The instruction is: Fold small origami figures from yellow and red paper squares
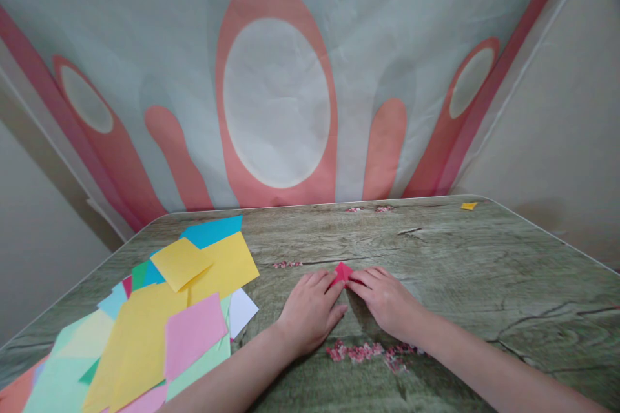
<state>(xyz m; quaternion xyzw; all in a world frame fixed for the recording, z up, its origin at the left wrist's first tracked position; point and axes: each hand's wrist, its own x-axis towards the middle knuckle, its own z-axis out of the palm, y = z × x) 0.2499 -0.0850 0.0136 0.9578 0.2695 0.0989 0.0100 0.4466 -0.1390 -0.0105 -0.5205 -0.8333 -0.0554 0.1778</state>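
both hands, left [314, 311] and right [385, 300], pinch a small red folded paper [341, 273] against the wood-grain surface [300, 235]. uneven finger pressure could twist it and skew a crease; the left forearm could nudge the loose sheets [145, 329] beside it.

We see the red folded paper [343, 272] on the wood-grain tabletop [300, 239], our left hand [312, 310] touching its left side and our right hand [382, 300] its right. Left of the red folded paper, yellow, pink, blue and green paper sheets [140, 335] overlap loosely.
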